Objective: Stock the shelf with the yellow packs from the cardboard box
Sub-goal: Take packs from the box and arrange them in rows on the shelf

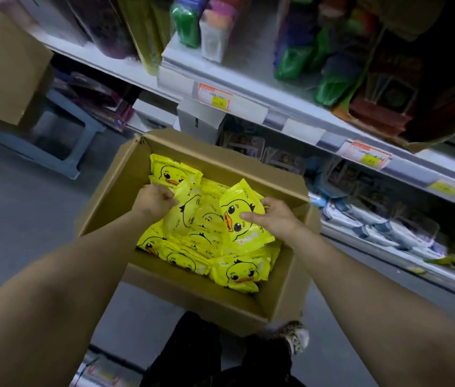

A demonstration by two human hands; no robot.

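Note:
An open cardboard box [282, 283] stands on the floor below me, filled with several yellow packs printed with a duck face. My left hand [155, 198] grips the top edge of one yellow pack [184, 216] at the box's left middle. My right hand [273, 216] holds another yellow pack [238, 216], thumb across the duck face, and this pack is tilted up above the pile. More packs [237, 270] lie flat near the box's front. The shelf [290, 107] runs diagonally above and to the right of the box.
A second cardboard box [3, 65] sits on a grey plastic stool [50, 141] at the left. Shelf tiers hold green and dark packaged goods [332, 62] above and white items [382, 224] lower right. My shoe [296, 337] is just in front of the box.

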